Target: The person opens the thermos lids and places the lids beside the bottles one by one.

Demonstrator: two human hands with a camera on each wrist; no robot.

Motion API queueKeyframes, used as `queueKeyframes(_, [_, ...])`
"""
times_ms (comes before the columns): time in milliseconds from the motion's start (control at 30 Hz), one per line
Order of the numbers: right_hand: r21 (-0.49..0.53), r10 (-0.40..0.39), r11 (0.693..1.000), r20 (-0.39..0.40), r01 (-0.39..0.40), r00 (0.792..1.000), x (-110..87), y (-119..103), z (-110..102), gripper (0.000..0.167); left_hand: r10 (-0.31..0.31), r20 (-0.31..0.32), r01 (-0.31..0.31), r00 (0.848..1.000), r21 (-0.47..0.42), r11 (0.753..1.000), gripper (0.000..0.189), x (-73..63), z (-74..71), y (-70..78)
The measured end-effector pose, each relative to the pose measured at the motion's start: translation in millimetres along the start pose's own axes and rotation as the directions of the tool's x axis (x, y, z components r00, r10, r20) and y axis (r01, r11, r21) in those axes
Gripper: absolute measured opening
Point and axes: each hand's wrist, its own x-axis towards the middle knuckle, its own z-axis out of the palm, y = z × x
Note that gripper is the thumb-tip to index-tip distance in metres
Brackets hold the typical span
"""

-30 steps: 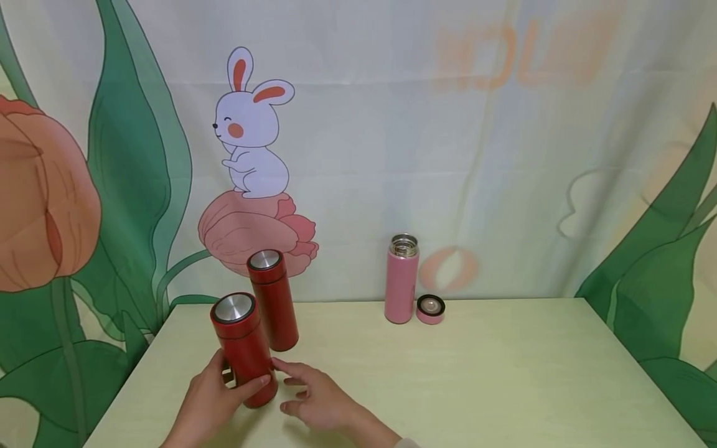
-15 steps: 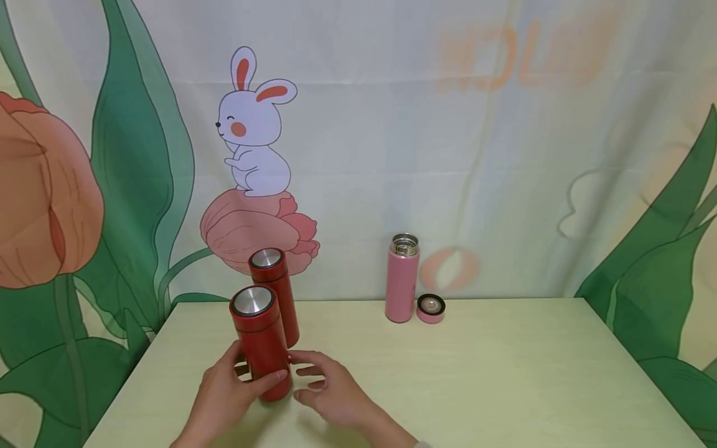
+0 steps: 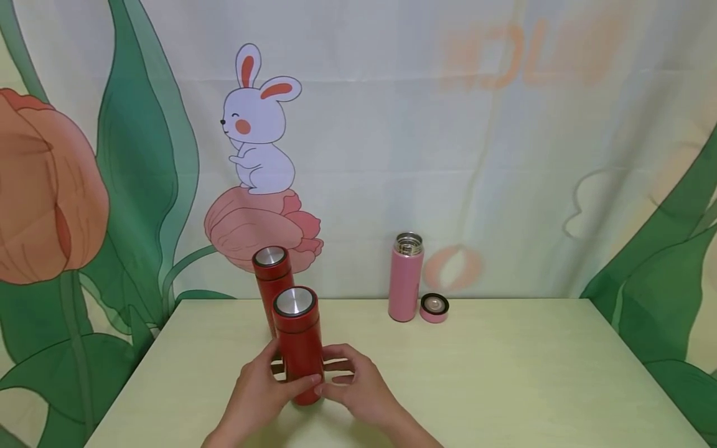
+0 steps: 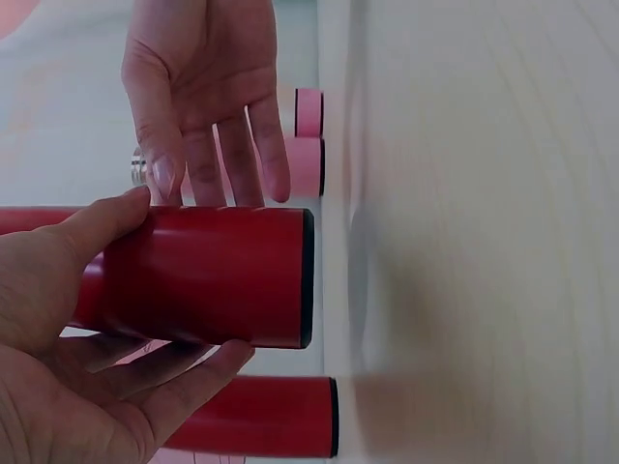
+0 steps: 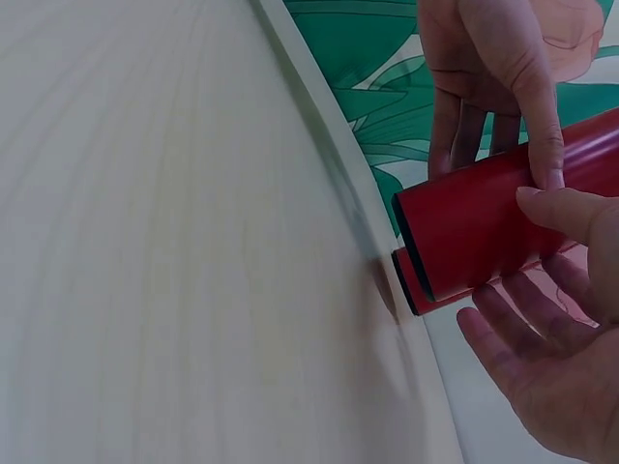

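My left hand (image 3: pixel 259 387) grips a red thermos bottle (image 3: pixel 300 348) low on its body, thumb across the front and fingers behind. The bottle is upright, with a silver-topped lid on, close over the table. From the other side my right hand (image 3: pixel 363 387) holds the same bottle loosely, its thumb (image 5: pixel 556 208) on the front and fingers reaching behind. A second red thermos (image 3: pixel 272 286), also lidded, stands just behind to the left, partly hidden by the held one.
At the table's back edge stands a pink thermos (image 3: pixel 404 286) with its steel mouth uncovered. Its pink lid (image 3: pixel 434 308) lies beside it on the right. The pale table (image 3: pixel 504 373) ends at a printed curtain (image 3: pixel 358 155) with a rabbit and tulips.
The held red thermos has moved right with both hands, now overlapping the second one. My right thumb, apart from the bottle before, now touches its front.
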Motion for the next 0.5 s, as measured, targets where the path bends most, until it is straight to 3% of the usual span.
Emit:
queueKeyframes(267, [-0.021,0.018,1.000,-0.052,-0.019,0.998,-8.4,4,-20,0.049,0.073,0.007,-0.073,0.997,-0.001,0.997,0.074,1.2,21.8,10.1])
queueKeyframes(500, [-0.045,0.012,0.999,-0.074,-0.015,0.997,-17.7,6,-40,0.052,0.126,0.053,-0.125,0.991,-0.016,0.992,0.072,1.2,36.5,21.7])
